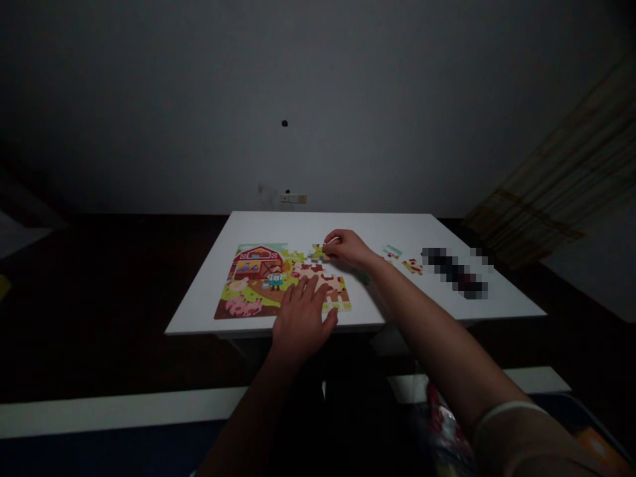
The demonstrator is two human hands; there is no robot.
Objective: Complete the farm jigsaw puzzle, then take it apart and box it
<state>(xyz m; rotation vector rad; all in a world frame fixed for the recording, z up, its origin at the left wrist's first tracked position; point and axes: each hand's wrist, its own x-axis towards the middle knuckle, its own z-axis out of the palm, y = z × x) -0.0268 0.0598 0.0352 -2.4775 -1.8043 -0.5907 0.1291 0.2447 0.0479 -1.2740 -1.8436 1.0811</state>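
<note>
A farm-scene jigsaw puzzle (253, 286), with a red barn, a farmer and pigs, lies partly assembled on the white table (209, 291). My left hand (303, 318) rests flat on its lower edge, fingers spread. At the puzzle's upper right, my right hand (348, 246) pinches a yellow-green puzzle piece (317, 252) by its right side. Just below that piece is the assembled cow section (311, 270). Under my right forearm a green piece (364, 277) shows in part.
Loose puzzle pieces (412, 266) and a pale blue piece (392, 252) lie right of my right arm. A pixelated dark object (454, 270) is farther right. Behind the table is a wall with a socket (293, 198); a curtain (551, 192) hangs at right.
</note>
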